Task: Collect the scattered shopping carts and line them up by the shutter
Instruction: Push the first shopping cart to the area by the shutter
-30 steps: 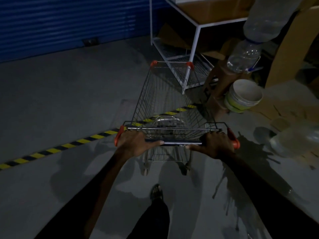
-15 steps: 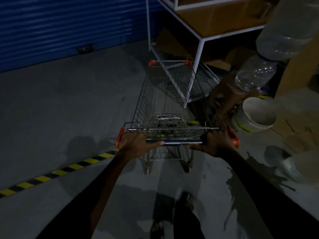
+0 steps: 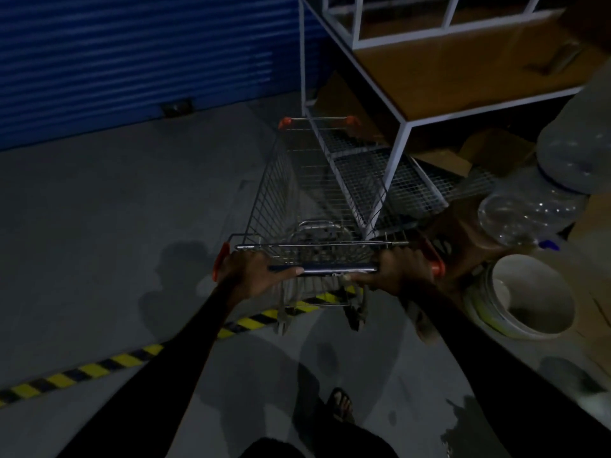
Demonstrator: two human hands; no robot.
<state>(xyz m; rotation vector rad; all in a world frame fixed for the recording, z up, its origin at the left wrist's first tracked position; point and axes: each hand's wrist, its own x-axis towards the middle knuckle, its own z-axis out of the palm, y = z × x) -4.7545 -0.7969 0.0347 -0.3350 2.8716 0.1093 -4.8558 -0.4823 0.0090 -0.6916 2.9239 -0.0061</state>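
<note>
A wire shopping cart (image 3: 281,193) with orange corner caps stands in front of me, its basket empty. My left hand (image 3: 253,271) grips the left end of its dark handle bar (image 3: 337,268), and my right hand (image 3: 398,271) grips the right end. The cart's front points toward the blue shutter (image 3: 132,57) at the upper left. Its rear wheels sit over the yellow-black floor stripe (image 3: 99,368). No other cart is in view.
A white metal rack (image 3: 401,143) with a mesh lower shelf and cardboard stands close on the cart's right. Clear water jugs (image 3: 532,213), a brown stool (image 3: 463,233) and a white bucket (image 3: 525,295) crowd the right side. Bare concrete floor (image 3: 115,209) lies to the left.
The cart has rolled forward toward the shutter: the stripe that crossed under the basket now lies under the rear wheels. The rack and jugs are nearer. Both hands keep their grip.
</note>
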